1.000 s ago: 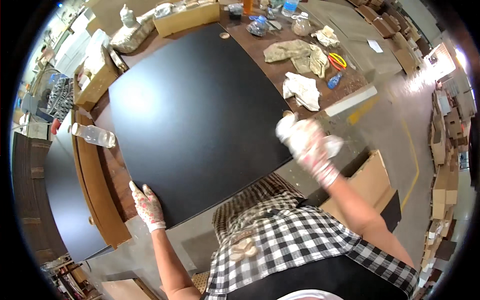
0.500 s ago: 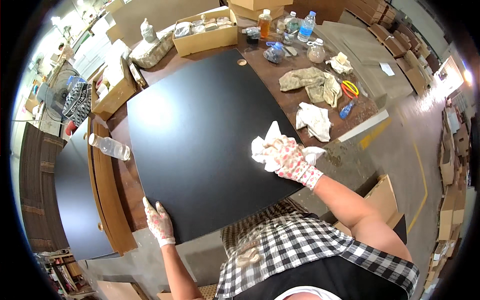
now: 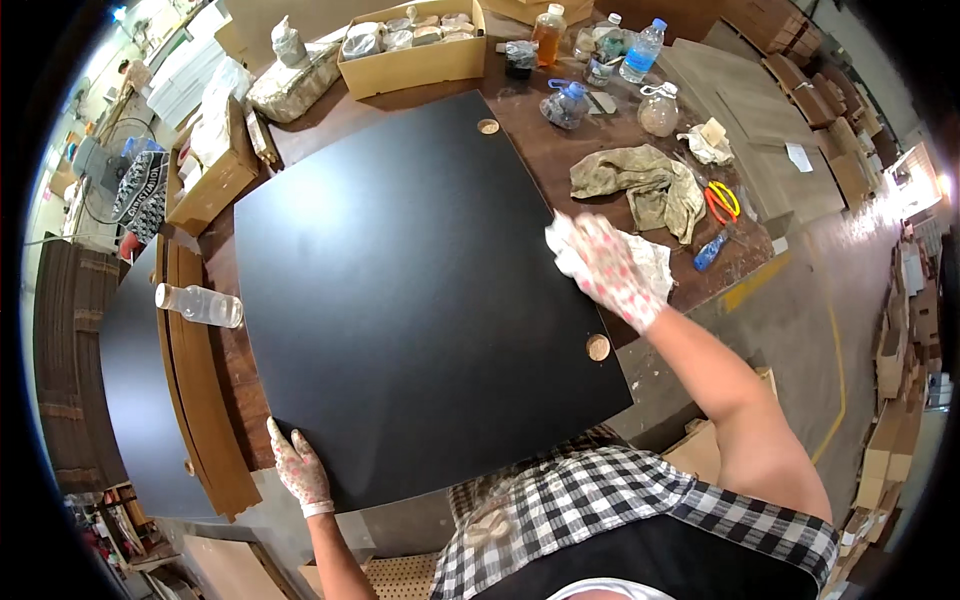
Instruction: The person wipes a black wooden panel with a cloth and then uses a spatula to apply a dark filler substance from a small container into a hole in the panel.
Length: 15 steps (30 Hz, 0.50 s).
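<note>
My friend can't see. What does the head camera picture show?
A person's gloved right hand presses a white cloth at the edge of a big black panel on a cluttered workbench. The gloved left hand rests on the panel's near corner.

The right hand (image 3: 608, 268), gloved and gripping a white rag (image 3: 640, 262), has swung from beyond the near right corner of the black panel (image 3: 410, 290) up along its right edge, toward the crumpled cloth (image 3: 645, 185).
</note>
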Each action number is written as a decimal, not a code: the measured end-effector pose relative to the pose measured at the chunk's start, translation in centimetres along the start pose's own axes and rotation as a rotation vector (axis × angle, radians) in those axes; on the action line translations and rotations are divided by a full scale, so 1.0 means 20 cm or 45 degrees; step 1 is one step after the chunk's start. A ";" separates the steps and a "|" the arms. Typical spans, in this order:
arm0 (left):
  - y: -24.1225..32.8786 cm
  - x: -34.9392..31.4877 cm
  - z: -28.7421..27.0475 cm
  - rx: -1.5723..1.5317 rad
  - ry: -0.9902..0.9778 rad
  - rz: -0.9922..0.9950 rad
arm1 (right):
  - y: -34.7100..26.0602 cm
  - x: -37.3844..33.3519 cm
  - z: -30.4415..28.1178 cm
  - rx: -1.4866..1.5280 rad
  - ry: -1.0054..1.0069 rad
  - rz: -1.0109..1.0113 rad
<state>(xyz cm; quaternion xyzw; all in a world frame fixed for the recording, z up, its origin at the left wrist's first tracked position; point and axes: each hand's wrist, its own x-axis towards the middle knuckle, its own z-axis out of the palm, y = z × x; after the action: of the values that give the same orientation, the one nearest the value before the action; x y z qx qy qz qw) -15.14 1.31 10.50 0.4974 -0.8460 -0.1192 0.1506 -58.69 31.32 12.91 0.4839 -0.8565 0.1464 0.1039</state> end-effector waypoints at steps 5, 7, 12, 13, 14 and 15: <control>0.03 0.03 0.05 -0.050 -0.028 0.031 | 0.29 0.55 0.23 -0.036 0.031 -0.042; 0.02 0.02 0.04 -0.046 -0.040 0.014 | 0.39 0.50 0.43 -0.215 -0.002 -0.082; -0.01 -0.01 0.01 0.017 -0.038 -0.088 | 0.07 -0.23 -0.01 0.151 -0.012 -0.229; -0.01 0.00 0.03 0.030 -0.045 -0.089 | 0.09 -0.37 -0.07 0.289 -0.061 -0.307; 0.00 0.01 0.05 0.028 -0.026 -0.093 | 0.15 -0.43 -0.13 0.367 -0.077 -0.354; 0.00 0.02 0.08 -0.007 -0.032 -0.064 | 0.22 -0.48 -0.20 0.441 -0.101 -0.399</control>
<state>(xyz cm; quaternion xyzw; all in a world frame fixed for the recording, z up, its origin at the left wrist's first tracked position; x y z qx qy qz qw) -15.93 1.00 9.16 0.5164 -0.8348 -0.1314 0.1383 -57.41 42.50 12.93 0.6268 -0.7365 0.2542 0.0071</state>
